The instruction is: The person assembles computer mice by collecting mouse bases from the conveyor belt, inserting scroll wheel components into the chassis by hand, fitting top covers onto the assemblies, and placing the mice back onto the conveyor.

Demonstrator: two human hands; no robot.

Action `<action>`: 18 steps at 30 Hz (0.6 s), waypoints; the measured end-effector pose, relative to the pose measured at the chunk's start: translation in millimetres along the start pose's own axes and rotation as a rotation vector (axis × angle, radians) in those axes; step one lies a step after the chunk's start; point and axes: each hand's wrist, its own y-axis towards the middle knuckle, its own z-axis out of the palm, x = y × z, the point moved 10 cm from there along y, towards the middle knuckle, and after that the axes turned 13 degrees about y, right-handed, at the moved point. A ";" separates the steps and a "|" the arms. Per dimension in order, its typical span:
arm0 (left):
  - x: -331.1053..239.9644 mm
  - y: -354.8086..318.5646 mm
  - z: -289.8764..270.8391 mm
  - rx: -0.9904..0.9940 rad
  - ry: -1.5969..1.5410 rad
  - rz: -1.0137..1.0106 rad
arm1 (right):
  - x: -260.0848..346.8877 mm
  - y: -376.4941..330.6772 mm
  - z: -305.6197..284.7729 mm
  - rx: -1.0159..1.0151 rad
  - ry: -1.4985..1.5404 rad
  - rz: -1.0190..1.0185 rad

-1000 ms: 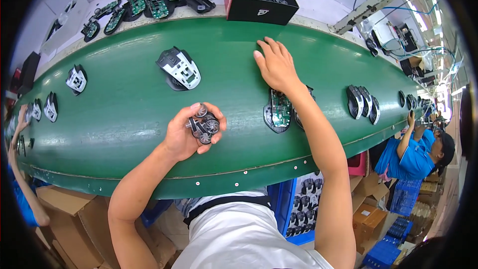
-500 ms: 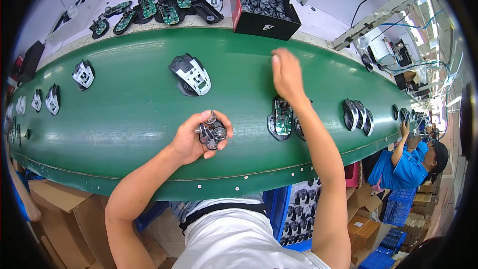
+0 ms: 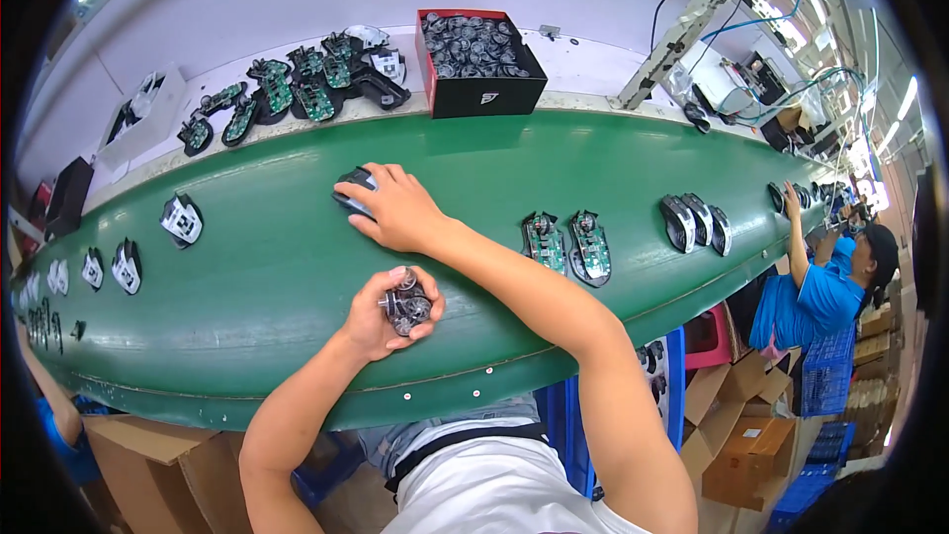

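My left hand [image 3: 381, 321] is closed around several small dark scroll wheels [image 3: 406, 309], held just above the near part of the green conveyor belt [image 3: 287, 307]. Farther out, my right hand [image 3: 403, 210] reaches across and grips a black and grey computer mouse shell [image 3: 357, 184]; the palm and fingers cover most of it. To the right of my right forearm, two mouse bases with green circuit boards, one [image 3: 545, 242] beside the other [image 3: 591, 249], lie on the belt. A dark wheel sits at the far end of each.
A red and black box [image 3: 482, 99] full of wheels stands on the back ledge, near piled circuit-board bases [image 3: 314, 99]. Mouse shells lie at left [image 3: 182, 220] and right [image 3: 700, 222]. A co-worker in blue [image 3: 806, 297] works at the far right. Cardboard boxes [image 3: 148, 435] stand below.
My right hand has moved left from above the circuit-board bases onto the mouse shell. My left hand keeps the wheels. The whole view has shifted, and both bases now show fully.
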 end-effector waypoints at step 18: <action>-1.7 -2.7 -13.7 -0.038 0.046 -0.048 | -48.0 -245.7 -191.9 -0.494 -0.208 0.405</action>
